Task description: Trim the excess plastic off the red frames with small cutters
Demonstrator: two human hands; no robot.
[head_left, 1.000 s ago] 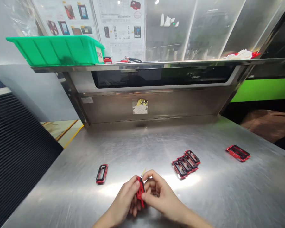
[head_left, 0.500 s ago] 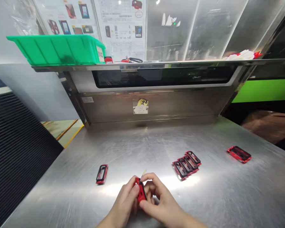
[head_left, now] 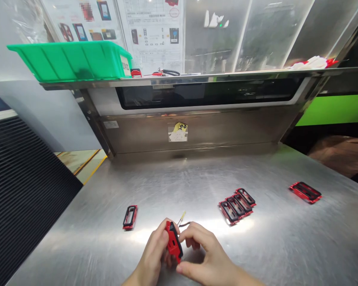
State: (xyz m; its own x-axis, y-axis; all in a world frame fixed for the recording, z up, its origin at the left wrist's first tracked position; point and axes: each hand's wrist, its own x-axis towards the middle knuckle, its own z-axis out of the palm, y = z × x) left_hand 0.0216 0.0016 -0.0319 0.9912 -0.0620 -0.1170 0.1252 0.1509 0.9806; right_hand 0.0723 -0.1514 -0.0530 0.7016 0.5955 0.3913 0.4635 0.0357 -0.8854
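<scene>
A small red plastic frame with a black rim [head_left: 173, 243] is held on edge near the front of the metal table. My left hand [head_left: 152, 250] is closed around its left side, thumb on the red face. My right hand [head_left: 204, 248] is at the other side, its index finger at the black rim and its thumb at the lower end; the other fingers are curled and partly hidden. Just beyond the hands lie a thin tool with a yellow end [head_left: 182, 217] and a short dark cord-like piece [head_left: 185, 224], both partly covered.
One similar frame [head_left: 130, 217] lies to the left. Several overlap in a row [head_left: 237, 206] to the right, and another thicker piece [head_left: 305, 192] lies farther right. A green bin [head_left: 74, 61] stands on the shelf [head_left: 179, 80] above the table [head_left: 155, 174].
The red frame has turned and now shows more of its red side. My right fingers have loosened and drawn slightly away from it. More of the dark cord-like piece shows.
</scene>
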